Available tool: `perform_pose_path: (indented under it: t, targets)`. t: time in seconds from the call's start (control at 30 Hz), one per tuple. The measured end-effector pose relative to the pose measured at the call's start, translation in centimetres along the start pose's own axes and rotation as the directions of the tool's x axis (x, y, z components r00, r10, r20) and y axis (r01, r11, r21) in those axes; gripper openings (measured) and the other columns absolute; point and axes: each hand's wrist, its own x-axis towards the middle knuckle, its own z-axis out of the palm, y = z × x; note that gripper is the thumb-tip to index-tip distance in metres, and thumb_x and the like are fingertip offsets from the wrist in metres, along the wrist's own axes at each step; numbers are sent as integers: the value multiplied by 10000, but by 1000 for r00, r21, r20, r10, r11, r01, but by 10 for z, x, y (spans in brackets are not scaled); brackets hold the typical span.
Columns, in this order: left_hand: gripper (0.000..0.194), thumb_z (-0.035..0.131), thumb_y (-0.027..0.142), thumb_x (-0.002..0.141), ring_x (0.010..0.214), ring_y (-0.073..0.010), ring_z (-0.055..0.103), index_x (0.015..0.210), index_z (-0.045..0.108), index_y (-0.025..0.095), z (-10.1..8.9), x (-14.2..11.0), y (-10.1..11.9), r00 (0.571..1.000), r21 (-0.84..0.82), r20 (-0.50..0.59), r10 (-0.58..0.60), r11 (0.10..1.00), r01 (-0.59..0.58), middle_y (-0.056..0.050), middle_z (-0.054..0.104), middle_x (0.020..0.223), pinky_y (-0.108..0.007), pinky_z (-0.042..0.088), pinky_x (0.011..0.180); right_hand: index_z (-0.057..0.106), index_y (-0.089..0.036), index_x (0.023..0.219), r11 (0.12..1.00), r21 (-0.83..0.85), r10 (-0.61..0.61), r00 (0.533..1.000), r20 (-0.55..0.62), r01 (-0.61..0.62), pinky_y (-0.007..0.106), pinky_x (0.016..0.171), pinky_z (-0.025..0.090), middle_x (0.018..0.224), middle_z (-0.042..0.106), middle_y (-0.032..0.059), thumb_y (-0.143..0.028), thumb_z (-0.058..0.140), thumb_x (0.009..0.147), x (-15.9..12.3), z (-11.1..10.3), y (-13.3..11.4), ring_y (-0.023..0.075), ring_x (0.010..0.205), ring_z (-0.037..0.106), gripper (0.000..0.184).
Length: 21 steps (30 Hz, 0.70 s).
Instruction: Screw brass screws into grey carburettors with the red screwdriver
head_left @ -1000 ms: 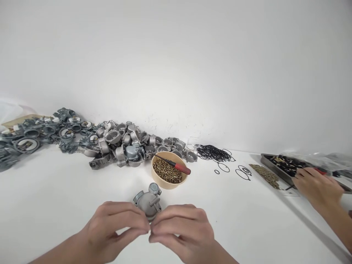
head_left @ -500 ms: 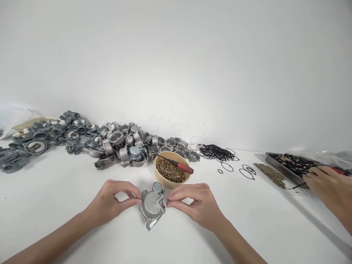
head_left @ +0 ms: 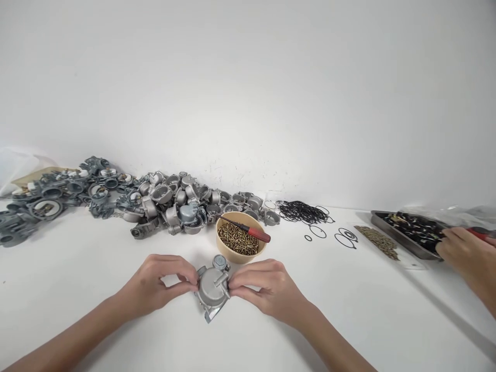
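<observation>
A grey metal carburetor (head_left: 212, 287) sits on the white table in front of me, its rounded float bowl facing up and a hex-headed cap at its far side. The thumb and fingertips of my left hand (head_left: 155, 284) pinch at its left edge. Against the right edge, beside the small pipe, press the closed fingertips of my right hand (head_left: 271, 289); anything tiny between them is hidden. Just beyond stands a tan bowl (head_left: 231, 256) full of brass-coloured screws (head_left: 237, 240), with a red-handled screwdriver (head_left: 259, 234) lying across it.
Float bowls (head_left: 160, 195) are heaped behind, with carburetor bodies (head_left: 50, 194) to the left. Black rubber rings (head_left: 300, 212) lie right of the bowl. Farther right are a pile of small screws (head_left: 375, 242), a dark parts tray (head_left: 403, 243) and another person's hand (head_left: 465, 253).
My right fingertips have moved left, from just off the carburetor to its right edge. My left hand stays at the left edge. The other person's hand has shifted slightly right.
</observation>
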Motion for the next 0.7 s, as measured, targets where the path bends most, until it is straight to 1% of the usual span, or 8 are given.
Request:
perform_pose_path:
  t: [0.17,0.27,0.37,0.47,0.53,0.6,0.67,0.7]
  targets:
    - [105,723,166,968,779,-212,801,928,817,189,-1,0,0,999,5,5,34,999,-34,-87,836,904,-248,654,664,799,-180,945,998,-26,-50,998,26,51,245,627,603,865,801,46,-151,662,982,1,-3,-3,144,709,744,145]
    - [127,718,174,972,775,-214,804,938,838,199,-1,0,0,1000,8,5,31,999,-31,-91,839,921,-240,655,625,789,-194,956,999,-36,-35,998,44,36,251,624,599,860,794,37,-144,630,992,1,-4,-5,139,697,729,170]
    - [148,697,185,986,775,-216,802,937,836,197,-1,-1,-1,999,23,5,44,999,-45,-99,837,919,-218,632,563,774,-194,965,1000,-30,-1,998,67,3,253,660,610,869,792,37,-144,632,989,0,-5,-8,140,717,729,152]
    - [109,710,216,984,723,-201,782,958,812,186,0,-1,-1,999,55,-10,41,998,-40,-92,829,879,-229,638,597,760,-198,986,999,-30,22,995,97,-19,256,695,622,866,792,33,-155,650,973,1,-11,-8,145,745,739,119]
    - [100,714,234,985,715,-195,774,945,793,187,0,-1,-2,999,51,-6,33,998,-33,-84,822,869,-253,649,659,756,-214,975,994,-107,25,999,42,-21,259,678,629,838,790,15,-185,650,968,0,-20,-3,143,719,740,111]
    - [114,704,240,993,761,-205,781,922,777,188,0,0,-1,999,20,15,37,999,-37,-88,815,891,-271,645,698,758,-230,940,967,-248,29,995,-94,-52,289,702,644,826,791,9,-211,636,970,-1,-32,8,157,728,748,126]
    - [118,701,236,997,820,-216,784,907,764,190,-1,1,0,998,3,43,52,999,-52,-94,808,922,-287,633,741,765,-226,937,918,-372,50,971,-236,-137,361,794,651,880,799,40,-221,623,978,-4,-44,24,199,826,761,148]
    - [106,707,232,992,834,-214,780,906,754,193,-1,1,1,997,7,53,62,998,-63,-92,802,935,-292,624,759,771,-217,960,893,-409,70,956,-285,-188,403,836,644,931,799,66,-233,626,980,-6,-49,32,224,884,759,147]
